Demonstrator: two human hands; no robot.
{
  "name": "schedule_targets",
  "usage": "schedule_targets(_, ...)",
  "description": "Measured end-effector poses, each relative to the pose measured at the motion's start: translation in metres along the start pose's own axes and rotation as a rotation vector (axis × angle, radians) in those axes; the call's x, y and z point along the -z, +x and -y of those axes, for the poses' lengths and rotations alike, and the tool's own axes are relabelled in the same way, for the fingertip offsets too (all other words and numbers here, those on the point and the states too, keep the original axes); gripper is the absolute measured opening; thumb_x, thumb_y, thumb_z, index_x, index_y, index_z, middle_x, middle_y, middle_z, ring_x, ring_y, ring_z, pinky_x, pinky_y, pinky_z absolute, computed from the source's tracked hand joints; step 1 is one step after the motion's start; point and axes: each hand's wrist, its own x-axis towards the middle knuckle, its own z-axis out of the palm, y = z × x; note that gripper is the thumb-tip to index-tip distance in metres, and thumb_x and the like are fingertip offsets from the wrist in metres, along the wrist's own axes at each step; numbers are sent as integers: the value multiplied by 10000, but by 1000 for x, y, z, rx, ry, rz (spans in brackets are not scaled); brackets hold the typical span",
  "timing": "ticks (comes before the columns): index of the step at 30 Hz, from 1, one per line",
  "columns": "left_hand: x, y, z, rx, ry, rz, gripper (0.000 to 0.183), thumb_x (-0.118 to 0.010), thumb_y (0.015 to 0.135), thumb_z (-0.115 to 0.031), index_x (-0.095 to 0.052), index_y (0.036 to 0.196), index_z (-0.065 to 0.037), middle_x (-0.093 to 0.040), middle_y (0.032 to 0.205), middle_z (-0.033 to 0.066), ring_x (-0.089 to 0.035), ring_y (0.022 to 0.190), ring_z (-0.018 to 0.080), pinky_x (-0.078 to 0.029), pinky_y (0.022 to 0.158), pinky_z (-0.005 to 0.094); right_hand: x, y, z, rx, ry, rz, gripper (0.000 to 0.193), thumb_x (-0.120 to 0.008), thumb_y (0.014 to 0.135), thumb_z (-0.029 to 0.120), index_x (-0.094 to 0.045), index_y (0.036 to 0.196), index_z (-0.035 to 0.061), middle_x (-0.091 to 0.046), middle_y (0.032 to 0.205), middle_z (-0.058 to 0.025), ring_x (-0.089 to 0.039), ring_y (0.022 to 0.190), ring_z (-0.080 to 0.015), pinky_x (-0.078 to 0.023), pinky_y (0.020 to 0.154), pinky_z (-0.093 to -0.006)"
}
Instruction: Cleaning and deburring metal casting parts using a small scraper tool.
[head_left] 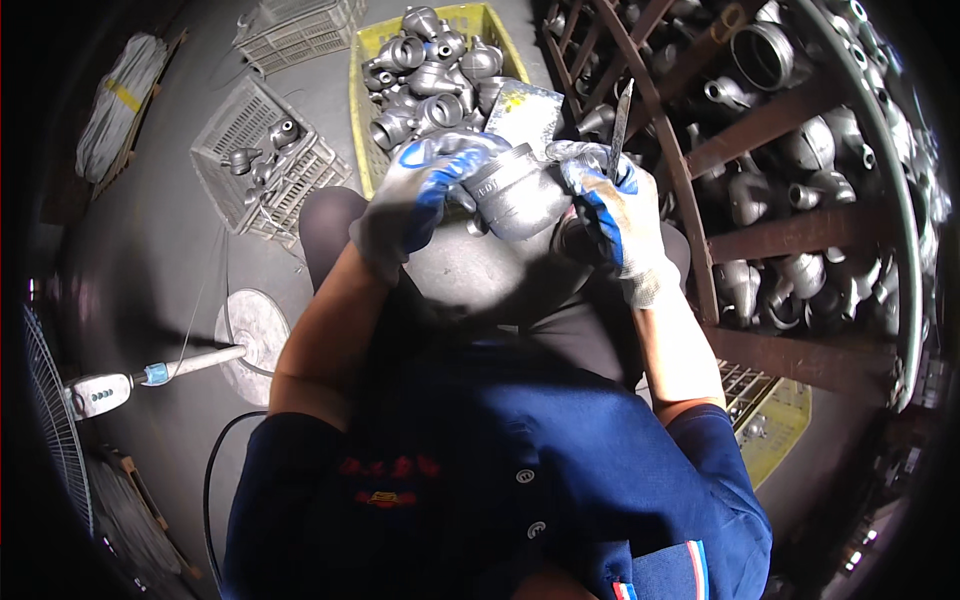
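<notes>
A grey metal casting (522, 205), rounded with a collar-like rim, is held up in front of me between both hands. My left hand (412, 190), in a white and blue coated work glove, is closed on its left side. On its right, my right hand (618, 208), gloved alike, is closed round a narrow, flat metal hand tool (622, 120) that points up and away from me. The tool looks like a file or scraper; I cannot tell which. Those right fingers are close to the casting, and whether they touch it is unclear.
Beyond my hands stands a yellow crate (362, 75) heaped with similar castings. A grey crate (225, 120) with several castings is to the left, near a fan's round base (258, 330). A rusty metal cage (690, 190) full of castings fills the right. Another yellow crate (790, 425) sits below it.
</notes>
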Motion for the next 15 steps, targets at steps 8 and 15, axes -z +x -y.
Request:
schedule_targets(8, -40, -61, -21, 882, -1443, -419, 528, -408, 986, -301, -323, 1385, 34, -531, 1252, 187, -581, 1059, 276, -468, 958, 438, 16, 0, -8, -16, 114, 19, 139, -652, 858, 192, -670, 883, 57, -501, 562, 51, -381, 423, -23, -259, 384, -186)
schedule_targets(15, -27, -28, -30, 873, -623, -275, 215, -536, 919, -107, -659, 1083, -44, -587, 1160, 190, -544, 1112, 305, -440, 955, 400, 18, 19, -26, -93, 201, 144, 212, -501, 924, 116, -588, 1074, -6, -504, 655, -15, -416, 480, -57, -331, 435, -201)
